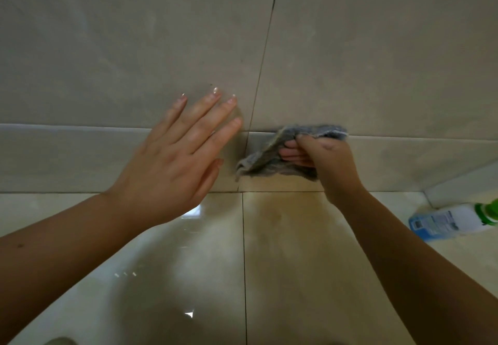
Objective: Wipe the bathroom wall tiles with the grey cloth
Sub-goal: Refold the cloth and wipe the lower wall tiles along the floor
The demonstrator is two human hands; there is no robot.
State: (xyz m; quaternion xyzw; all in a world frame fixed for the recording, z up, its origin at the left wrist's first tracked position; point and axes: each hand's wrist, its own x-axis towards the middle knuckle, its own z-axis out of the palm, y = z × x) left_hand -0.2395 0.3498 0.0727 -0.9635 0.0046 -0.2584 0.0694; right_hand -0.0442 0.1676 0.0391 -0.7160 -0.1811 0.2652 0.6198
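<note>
Beige wall tiles (134,48) meet glossy floor (296,263) at skirting. Left hand (172,161) spread flat vs wall. Right hand (327,161), grip bunched round grey cloth (265,157) on skirting. Bottle (452,220) lies far right on floor.

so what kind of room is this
Most likely a bathroom or a similar tiled wet room. Large glossy beige wall tiles run down to a shiny tiled floor, and a cleaning bottle lies by the wall while the right hand holds a grey cloth against the tiles.
</note>
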